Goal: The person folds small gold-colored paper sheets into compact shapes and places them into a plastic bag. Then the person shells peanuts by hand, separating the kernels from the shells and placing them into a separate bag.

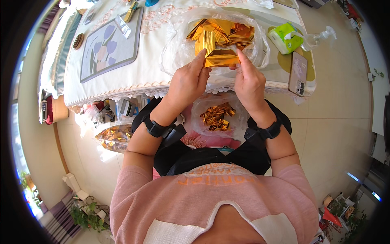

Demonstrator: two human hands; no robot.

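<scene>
A piece of shiny gold foil paper (pixel 222 59), with creased folds along it, is held at the table's near edge. My left hand (pixel 190 81) pinches its left end, and my right hand (pixel 248 79) grips the right end between thumb and fingers. Just beyond it, a clear plastic bag (pixel 174 53) lies spread on the table, with a pile of gold foil sheets (pixel 241 34) in it. On my lap sits another clear bag (pixel 199 106) holding small folded gold foil pieces (pixel 217 116).
A placemat with printed flowers (pixel 107 51) and a brush (pixel 78 41) lie left on the white tablecloth (pixel 152 61). To the right are a green tissue pack (pixel 286 38), a pump bottle (pixel 321 38) and a phone (pixel 298 74). A bag of gold pieces (pixel 115 137) stands below the table.
</scene>
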